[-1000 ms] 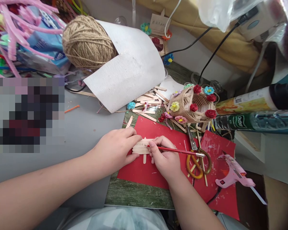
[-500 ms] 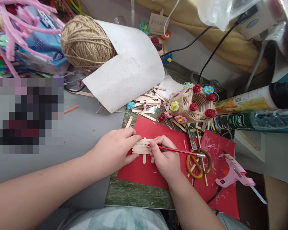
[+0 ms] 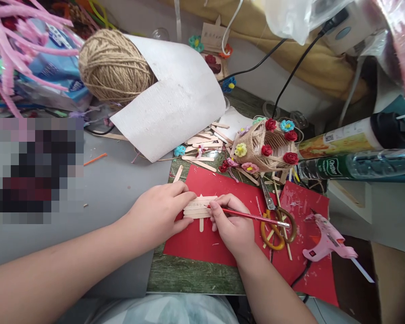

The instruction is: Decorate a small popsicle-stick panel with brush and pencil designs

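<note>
A small panel of craft sticks [image 3: 198, 213] lies on red paper [image 3: 185, 243], its sticks side by side with one upright stick crossing behind and showing below. My left hand [image 3: 167, 208] grips the panel's left end between thumb and fingers. In my right hand [image 3: 232, 222] is a red pencil [image 3: 253, 216], pinched near its point. The pencil tip touches or nearly touches the panel, where faint pencil marks show. The pencil's eraser end points right, over scissors [image 3: 272, 211] with orange-brown handles.
A basket with crocheted flowers [image 3: 253, 146] stands behind the paper, near loose craft sticks [image 3: 205, 144]. A twine ball [image 3: 114, 67] sits by a curled white sheet [image 3: 175, 99]. To the right are a pink glue gun [image 3: 327, 238] and a plastic bottle [image 3: 367, 166].
The view has shifted slightly, so the background sits a little further left. My hands, the pencil and the craft-stick panel keep nearly the same places.
</note>
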Demonstrator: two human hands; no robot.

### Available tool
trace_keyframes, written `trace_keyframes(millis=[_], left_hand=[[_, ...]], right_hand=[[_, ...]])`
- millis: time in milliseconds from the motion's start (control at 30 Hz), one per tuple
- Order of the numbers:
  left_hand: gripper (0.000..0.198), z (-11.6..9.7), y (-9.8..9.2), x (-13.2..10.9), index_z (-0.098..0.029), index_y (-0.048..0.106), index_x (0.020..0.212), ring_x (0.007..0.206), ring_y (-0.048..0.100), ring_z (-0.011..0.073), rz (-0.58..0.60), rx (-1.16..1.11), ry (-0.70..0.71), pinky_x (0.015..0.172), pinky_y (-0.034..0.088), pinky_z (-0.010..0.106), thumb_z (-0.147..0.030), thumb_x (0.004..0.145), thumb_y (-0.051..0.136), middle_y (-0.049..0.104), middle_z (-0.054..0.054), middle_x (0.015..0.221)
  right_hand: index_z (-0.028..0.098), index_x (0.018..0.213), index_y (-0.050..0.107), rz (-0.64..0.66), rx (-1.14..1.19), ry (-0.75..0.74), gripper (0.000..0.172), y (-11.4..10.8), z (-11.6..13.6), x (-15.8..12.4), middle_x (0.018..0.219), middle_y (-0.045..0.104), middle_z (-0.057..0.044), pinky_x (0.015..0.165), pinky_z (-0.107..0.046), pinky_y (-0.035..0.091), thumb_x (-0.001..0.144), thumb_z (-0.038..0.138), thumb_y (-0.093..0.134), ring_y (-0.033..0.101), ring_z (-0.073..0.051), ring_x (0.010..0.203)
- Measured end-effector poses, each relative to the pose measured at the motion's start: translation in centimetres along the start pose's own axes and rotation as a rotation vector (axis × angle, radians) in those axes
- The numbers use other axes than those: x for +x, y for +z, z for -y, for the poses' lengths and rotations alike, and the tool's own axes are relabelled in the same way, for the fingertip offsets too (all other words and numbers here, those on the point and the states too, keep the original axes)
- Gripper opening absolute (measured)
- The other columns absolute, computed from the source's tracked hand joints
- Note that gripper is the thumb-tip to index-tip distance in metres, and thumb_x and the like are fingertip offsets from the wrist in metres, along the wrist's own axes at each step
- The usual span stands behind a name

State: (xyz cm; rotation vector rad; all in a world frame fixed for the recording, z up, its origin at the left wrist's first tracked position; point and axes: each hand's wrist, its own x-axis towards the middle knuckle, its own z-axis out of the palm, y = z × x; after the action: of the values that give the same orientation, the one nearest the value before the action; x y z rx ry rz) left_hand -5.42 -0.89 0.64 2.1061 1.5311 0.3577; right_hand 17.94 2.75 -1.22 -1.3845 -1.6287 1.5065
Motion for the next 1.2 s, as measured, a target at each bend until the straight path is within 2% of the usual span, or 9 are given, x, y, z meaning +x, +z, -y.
trace_keyframes(millis=[200,467,733,967,1200], left_hand=[[0.033,0.03,0.08,0.03,-0.023,0.066,0.126,0.09,0.068,0.0215,0.005,-0.004,-0.013,0.075,0.051,0.036,-0.035,0.095,0.068,0.068,0.006,0.113],[0.034,0.11,0.27,0.11,-0.024,0.065,0.128,0.091,0.068,0.0216,0.022,-0.009,-0.021,0.076,0.052,0.037,-0.038,0.097,0.066,0.068,0.005,0.116],[0.034,0.04,0.11,0.09,-0.023,0.066,0.128,0.091,0.068,0.0212,0.02,-0.006,-0.017,0.076,0.052,0.036,-0.037,0.097,0.066,0.068,0.006,0.115],[0.033,-0.04,-0.01,0.13,-0.023,0.066,0.127,0.09,0.068,0.0215,0.024,-0.002,-0.017,0.076,0.053,0.037,-0.037,0.097,0.065,0.068,0.007,0.115],[0.034,-0.1,-0.16,0.21,-0.022,0.067,0.127,0.089,0.069,0.0213,0.027,-0.006,-0.019,0.075,0.053,0.036,-0.035,0.095,0.068,0.068,0.007,0.113]], right_hand=[[0.023,0.082,0.061,-0.025,-0.084,-0.021,0.031,-0.06,0.13,0.51,0.074,0.065,-0.001,0.051,-0.027,0.047,0.104,0.045,0.064,0.058,-0.013,0.054],[0.023,0.087,0.062,-0.011,-0.087,0.003,0.027,0.05,0.35,0.36,0.066,0.062,0.002,0.053,-0.027,0.048,0.104,0.044,0.063,0.057,-0.013,0.053],[0.023,0.084,0.061,-0.011,-0.091,0.01,0.03,0.04,0.64,0.54,0.064,0.061,0.002,0.052,-0.026,0.047,0.105,0.045,0.062,0.057,-0.013,0.052],[0.023,0.084,0.06,-0.022,-0.051,0.045,0.032,0.06,0.47,0.42,0.067,0.062,0.002,0.046,-0.026,0.046,0.103,0.048,0.064,0.055,-0.012,0.046],[0.023,0.083,0.061,-0.001,-0.077,0.021,0.032,-0.19,0.2,0.57,0.076,0.067,-0.001,0.048,-0.025,0.046,0.103,0.047,0.064,0.058,-0.013,0.055]])
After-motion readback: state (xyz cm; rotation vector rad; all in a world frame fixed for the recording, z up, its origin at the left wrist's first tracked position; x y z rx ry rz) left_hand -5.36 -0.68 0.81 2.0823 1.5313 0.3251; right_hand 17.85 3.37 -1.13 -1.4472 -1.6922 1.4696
